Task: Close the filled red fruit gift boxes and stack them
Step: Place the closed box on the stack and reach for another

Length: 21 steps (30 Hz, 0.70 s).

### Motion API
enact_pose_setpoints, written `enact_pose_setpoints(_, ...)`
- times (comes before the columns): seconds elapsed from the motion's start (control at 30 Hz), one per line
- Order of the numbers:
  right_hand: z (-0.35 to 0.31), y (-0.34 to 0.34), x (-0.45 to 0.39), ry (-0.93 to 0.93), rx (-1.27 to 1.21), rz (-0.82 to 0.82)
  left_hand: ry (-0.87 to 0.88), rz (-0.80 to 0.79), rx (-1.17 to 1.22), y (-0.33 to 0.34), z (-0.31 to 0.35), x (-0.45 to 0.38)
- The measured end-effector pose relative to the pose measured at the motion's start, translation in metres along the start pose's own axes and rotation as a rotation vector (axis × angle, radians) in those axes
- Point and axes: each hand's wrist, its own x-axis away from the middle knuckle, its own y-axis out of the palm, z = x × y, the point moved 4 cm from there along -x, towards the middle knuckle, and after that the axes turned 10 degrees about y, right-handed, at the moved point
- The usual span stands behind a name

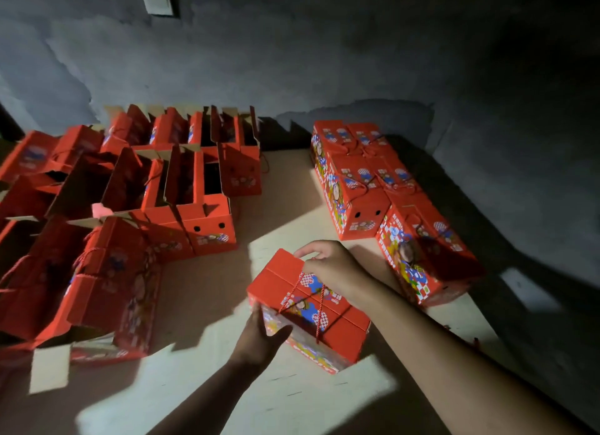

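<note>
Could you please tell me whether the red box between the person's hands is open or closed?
Closed. The red box has its top flaps folded flat, meeting along a seam, with the rope handle lying across them.

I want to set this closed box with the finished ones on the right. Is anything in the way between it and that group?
Nothing visible blocks it. The closed box, held by the left hand and right hand, sits just left of the closed boxes, with only bare floor and the right forearm between.
</note>
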Motion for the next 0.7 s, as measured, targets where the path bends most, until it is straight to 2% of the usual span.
enact_pose_setpoints(0.2, 0.008, -0.047, -0.014, -0.008, -0.009, 0.149, 0.017, -0.163, 0.028, 0.066, 0.026, -0.016)
enact_pose_setpoints(0.4, 0.014, -0.082, -0.040, -0.004, -0.087, 0.132, 0.044, -0.305, 0.058, 0.107, 0.047, -0.034)
enact_pose_setpoints(0.57, 0.021, -0.106, -0.058, 0.009, -0.123, 0.134, -0.070, -0.288, 0.016, 0.131, 0.054, -0.055)
enact_pose_setpoints(0.7, 0.023, -0.120, -0.073, 0.017, -0.179, 0.115, -0.151, -0.226, 0.070, 0.147, 0.059, -0.077)
